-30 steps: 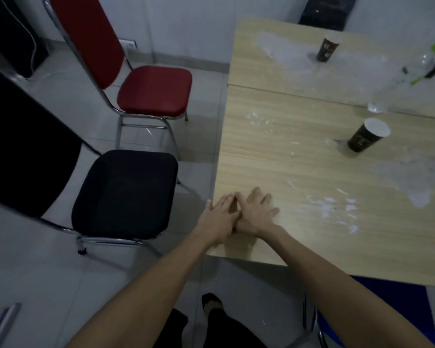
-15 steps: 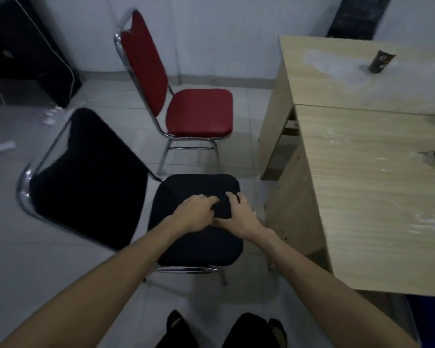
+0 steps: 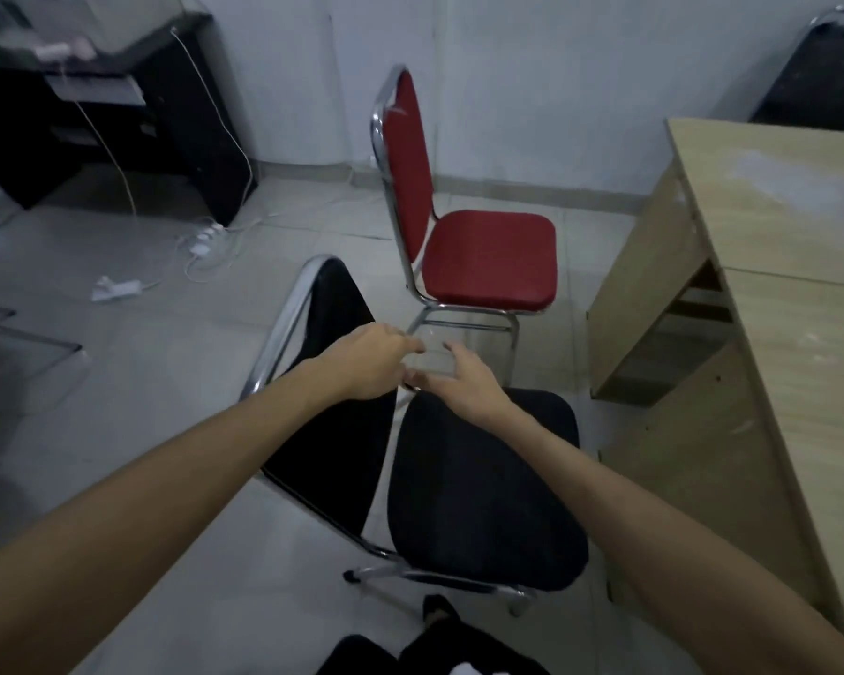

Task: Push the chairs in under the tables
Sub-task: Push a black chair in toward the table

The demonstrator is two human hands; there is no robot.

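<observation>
A black chair (image 3: 478, 484) with a chrome frame stands right below me, its seat facing the wooden tables (image 3: 795, 343) on the right and clear of them. Beyond it a red chair (image 3: 488, 258) stands the same way, also out from the tables. My left hand (image 3: 369, 360) and my right hand (image 3: 464, 384) hover close together over the far edge of the black chair, where seat and backrest meet. Both have loosely curled fingers and hold nothing. Whether they touch the chair I cannot tell.
A black cabinet (image 3: 118, 124) stands at the back left with white cables and a power strip (image 3: 205, 238) on the floor. Another chair back (image 3: 819, 75) shows behind the tables at the top right. Grey tiled floor lies to the left.
My view has swung left, away from the table top. My hands left the table edge, passed over the black seat and now hang over its far edge near the backrest.
</observation>
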